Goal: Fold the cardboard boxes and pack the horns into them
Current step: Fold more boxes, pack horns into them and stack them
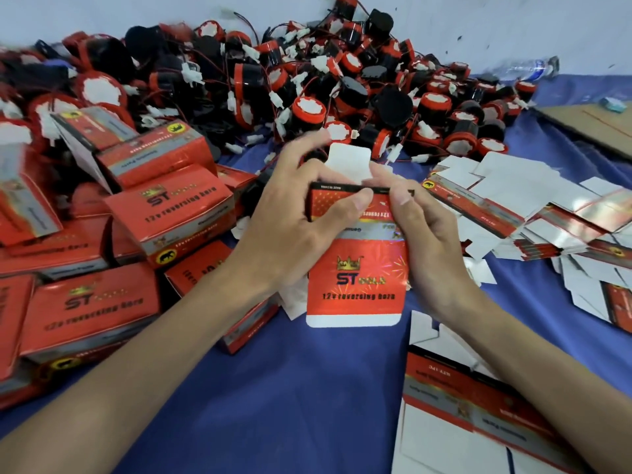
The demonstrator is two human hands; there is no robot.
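Both my hands hold one red cardboard box (357,278) above the blue cloth, partly folded, its white top flap standing up and a red front flap hanging toward me. My left hand (294,220) grips the box's left side, thumb pressed on the black top edge. My right hand (424,230) pinches the right side, thumb on the same edge. A big heap of red-and-black horns (307,111) with wires and white plugs lies behind the box.
Folded red boxes (171,206) are piled at the left. Flat unfolded box blanks (533,213) lie spread at the right, with more blanks (472,405) at the near right. Blue cloth (273,388) covers the table. A brown cardboard sheet (595,124) lies far right.
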